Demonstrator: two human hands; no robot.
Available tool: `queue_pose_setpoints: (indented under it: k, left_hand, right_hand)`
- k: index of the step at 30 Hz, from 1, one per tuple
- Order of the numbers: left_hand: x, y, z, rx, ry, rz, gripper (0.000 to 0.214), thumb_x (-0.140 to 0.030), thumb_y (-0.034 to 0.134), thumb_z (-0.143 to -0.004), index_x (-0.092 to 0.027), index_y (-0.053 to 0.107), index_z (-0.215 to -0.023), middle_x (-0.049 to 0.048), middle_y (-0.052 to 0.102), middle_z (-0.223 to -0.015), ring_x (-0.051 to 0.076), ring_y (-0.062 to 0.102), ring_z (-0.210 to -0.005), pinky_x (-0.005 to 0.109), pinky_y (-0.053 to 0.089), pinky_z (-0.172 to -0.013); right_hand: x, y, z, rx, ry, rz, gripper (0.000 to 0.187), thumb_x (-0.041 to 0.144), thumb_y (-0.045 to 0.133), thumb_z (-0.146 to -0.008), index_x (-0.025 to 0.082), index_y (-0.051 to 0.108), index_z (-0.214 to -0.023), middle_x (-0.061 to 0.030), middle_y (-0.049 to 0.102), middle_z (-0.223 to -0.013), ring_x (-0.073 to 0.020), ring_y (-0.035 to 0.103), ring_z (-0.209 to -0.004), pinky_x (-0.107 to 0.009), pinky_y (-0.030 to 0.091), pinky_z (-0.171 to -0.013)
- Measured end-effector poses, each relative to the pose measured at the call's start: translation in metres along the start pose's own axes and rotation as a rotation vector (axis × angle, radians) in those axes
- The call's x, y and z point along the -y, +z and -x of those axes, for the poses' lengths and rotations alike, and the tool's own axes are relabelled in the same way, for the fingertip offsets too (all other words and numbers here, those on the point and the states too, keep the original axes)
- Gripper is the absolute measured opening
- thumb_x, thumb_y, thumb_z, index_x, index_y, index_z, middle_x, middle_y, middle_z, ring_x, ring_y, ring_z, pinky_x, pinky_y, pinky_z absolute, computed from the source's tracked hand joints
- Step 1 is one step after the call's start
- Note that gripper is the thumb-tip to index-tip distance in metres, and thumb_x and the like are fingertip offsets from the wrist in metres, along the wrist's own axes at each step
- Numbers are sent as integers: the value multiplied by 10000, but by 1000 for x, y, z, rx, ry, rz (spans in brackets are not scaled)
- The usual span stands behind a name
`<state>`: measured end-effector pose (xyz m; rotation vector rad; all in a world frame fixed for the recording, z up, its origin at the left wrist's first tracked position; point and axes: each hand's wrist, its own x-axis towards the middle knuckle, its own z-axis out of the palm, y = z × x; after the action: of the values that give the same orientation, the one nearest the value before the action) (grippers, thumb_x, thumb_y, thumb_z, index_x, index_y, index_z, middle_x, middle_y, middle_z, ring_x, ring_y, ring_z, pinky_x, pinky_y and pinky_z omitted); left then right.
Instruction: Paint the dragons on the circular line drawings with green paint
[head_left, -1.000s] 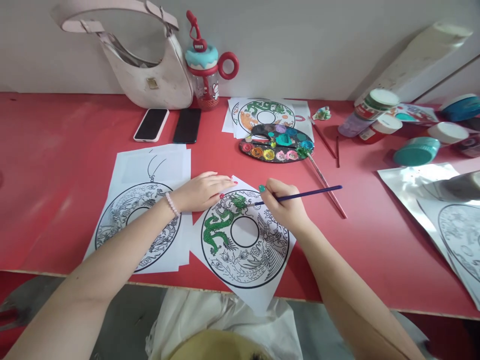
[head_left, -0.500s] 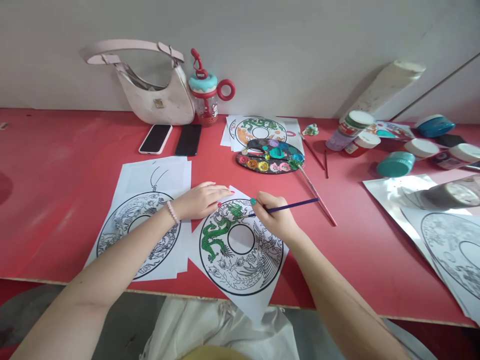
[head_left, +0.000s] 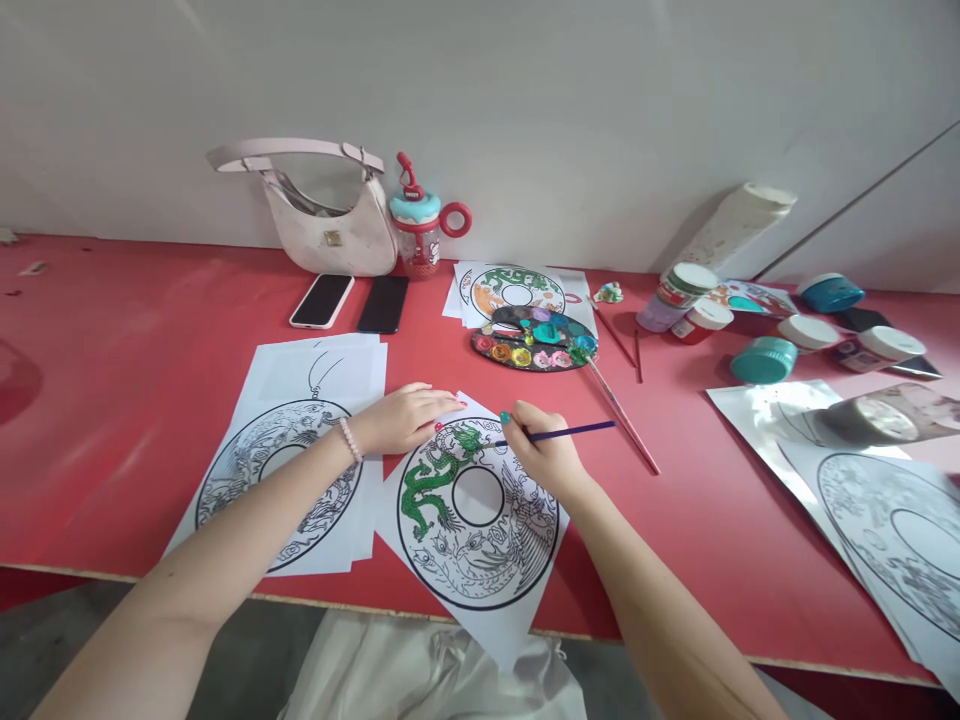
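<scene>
A sheet with a round line drawing [head_left: 478, 560] lies turned cornerwise in front of me, one corner hanging over the table edge. Its dragon [head_left: 431, 485] is painted green; the phoenix part shows bare black outlines. My right hand [head_left: 546, 448] grips a thin purple paintbrush [head_left: 581, 431], whose tip meets the paper near the dragon's head. Flat on the sheet's upper left edge rests my left hand [head_left: 401, 418], fingers stretched out. Beneath my left forearm is a stack of uncoloured drawings [head_left: 322, 375]. A black paint palette [head_left: 486, 352] with several colours sits beyond my hands.
A long brush [head_left: 626, 425] leans off the palette. Behind are a partly coloured drawing [head_left: 454, 300], two phones [head_left: 322, 301], a white handbag [head_left: 337, 235] and a cup [head_left: 418, 235]. To the right stand several paint jars [head_left: 763, 360], a fallen container [head_left: 885, 415] and more drawings [head_left: 847, 530].
The view has tilted up slightly, so everything sits lower in the picture. My left hand and the brush in my right hand stay at nearly the same places on the sheet.
</scene>
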<state>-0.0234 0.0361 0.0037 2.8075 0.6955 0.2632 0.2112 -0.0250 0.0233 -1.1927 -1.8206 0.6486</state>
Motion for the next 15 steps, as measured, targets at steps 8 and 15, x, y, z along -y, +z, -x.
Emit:
queue_pose_setpoints:
  k: [8, 15]
  left_hand:
    - [0, 1, 0, -12, 15, 3, 439, -164, 377, -916, -175, 430, -1352, 70, 535, -1351, 192, 468, -1271, 414, 350, -1054]
    - [0, 1, 0, -19, 15, 10, 436, -167, 366, -924, -194, 431, -1354, 67, 542, -1345, 189, 483, -1259, 419, 358, -1050]
  right_hand:
    - [-1, -1, 1, 41, 6, -4, 303, 152, 433, -771, 226, 208, -582, 78, 221, -485, -66, 203, -454, -212, 192, -416]
    - [0, -2, 1, 35, 10, -3, 310, 157, 445, -766, 228, 207, -580, 77, 209, -485, -71, 193, -452, -220, 186, -417]
